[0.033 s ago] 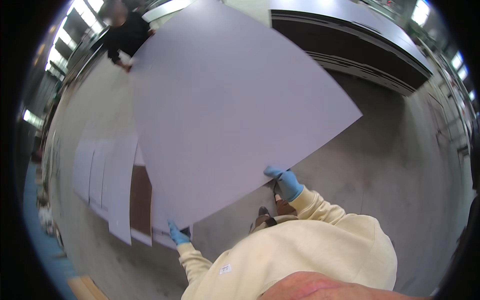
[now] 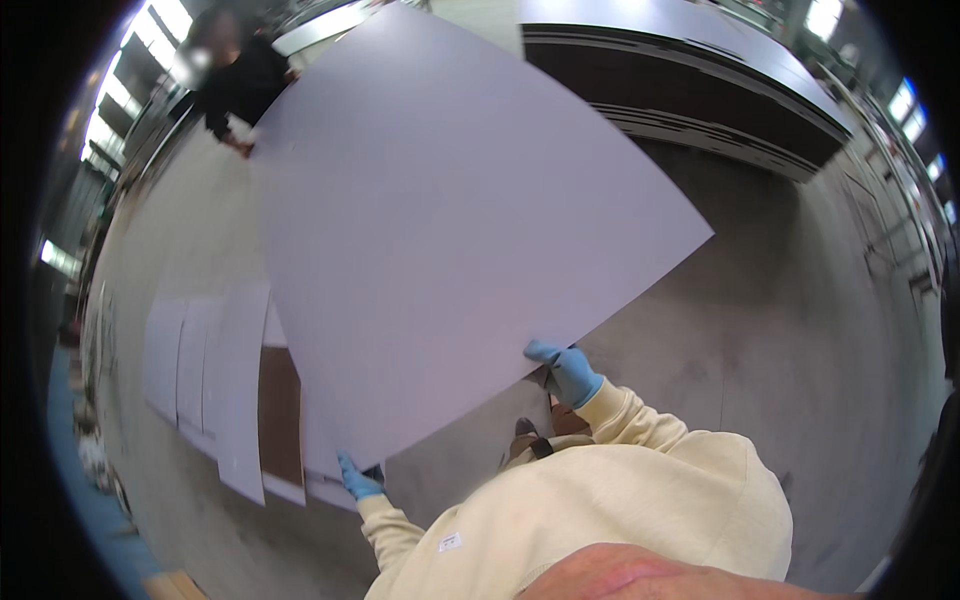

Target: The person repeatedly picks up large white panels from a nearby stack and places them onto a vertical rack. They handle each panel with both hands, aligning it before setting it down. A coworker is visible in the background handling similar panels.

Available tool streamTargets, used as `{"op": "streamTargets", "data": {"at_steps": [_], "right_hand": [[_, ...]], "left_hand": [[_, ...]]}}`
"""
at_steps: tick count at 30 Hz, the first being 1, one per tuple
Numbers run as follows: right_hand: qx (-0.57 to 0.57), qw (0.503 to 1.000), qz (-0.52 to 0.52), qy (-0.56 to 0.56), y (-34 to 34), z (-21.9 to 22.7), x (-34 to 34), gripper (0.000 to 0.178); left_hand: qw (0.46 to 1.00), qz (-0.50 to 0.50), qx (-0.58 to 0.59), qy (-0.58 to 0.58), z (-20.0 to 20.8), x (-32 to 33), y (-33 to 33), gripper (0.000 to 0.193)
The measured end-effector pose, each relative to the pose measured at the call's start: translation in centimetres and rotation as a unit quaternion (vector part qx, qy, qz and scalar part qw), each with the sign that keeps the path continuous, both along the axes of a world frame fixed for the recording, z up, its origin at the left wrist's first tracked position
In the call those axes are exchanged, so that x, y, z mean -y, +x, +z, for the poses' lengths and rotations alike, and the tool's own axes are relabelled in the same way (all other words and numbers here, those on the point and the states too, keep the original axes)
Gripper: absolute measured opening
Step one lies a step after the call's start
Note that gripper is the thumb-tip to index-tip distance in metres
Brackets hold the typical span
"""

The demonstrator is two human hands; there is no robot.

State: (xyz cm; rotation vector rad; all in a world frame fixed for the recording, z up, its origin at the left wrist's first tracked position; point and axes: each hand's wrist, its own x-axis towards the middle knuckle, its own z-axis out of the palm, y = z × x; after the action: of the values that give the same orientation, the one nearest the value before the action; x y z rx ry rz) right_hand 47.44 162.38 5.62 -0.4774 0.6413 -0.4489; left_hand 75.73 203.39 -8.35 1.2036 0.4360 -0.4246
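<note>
A large, pale lilac-white panel (image 2: 450,240) stretches away from me across the middle. My left hand (image 2: 360,478), in a blue glove, grips its near left corner, with the thumb on top. Farther right along the near edge, my right hand (image 2: 567,370) is closed on the same panel, its blue-gloved thumb lying on the upper face. Fingers under the sheet are mostly hidden. At the far left edge, a co-worker in dark clothing (image 2: 250,85) has hands at the panel too.
Below and left of the panel lie several pale sheets (image 2: 238,400), with a brown surface (image 2: 280,410) showing between them. A tall stack of boards (image 2: 690,70) stands at the far right. Grey concrete floor (image 2: 780,330) spreads to the right; metal racks (image 2: 890,220) line that side.
The panel, the stack and the co-worker sit slightly farther left in the view. Both my hands keep their hold on the panel's near edge.
</note>
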Motion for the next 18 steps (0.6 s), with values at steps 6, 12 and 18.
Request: {"op": "streamTargets", "data": {"at_steps": [6, 12, 18], "right_hand": [[-0.019, 0.999, 0.0, -0.028, -2.3, -2.4, -0.8, 0.037], [0.021, 0.999, -0.047, -0.016, 1.4, 3.0, -5.2, 0.038], [0.056, 0.996, -0.072, -0.006, 1.8, 1.8, -1.1, 0.034]], "left_hand": [[0.996, 0.055, -0.069, 0.034, -2.8, 1.2, 3.2, 0.055], [1.0, -0.003, -0.006, -0.006, 0.8, -2.6, 11.5, 0.05], [0.997, -0.069, -0.002, -0.019, 2.0, 1.2, 15.3, 0.053]]}}
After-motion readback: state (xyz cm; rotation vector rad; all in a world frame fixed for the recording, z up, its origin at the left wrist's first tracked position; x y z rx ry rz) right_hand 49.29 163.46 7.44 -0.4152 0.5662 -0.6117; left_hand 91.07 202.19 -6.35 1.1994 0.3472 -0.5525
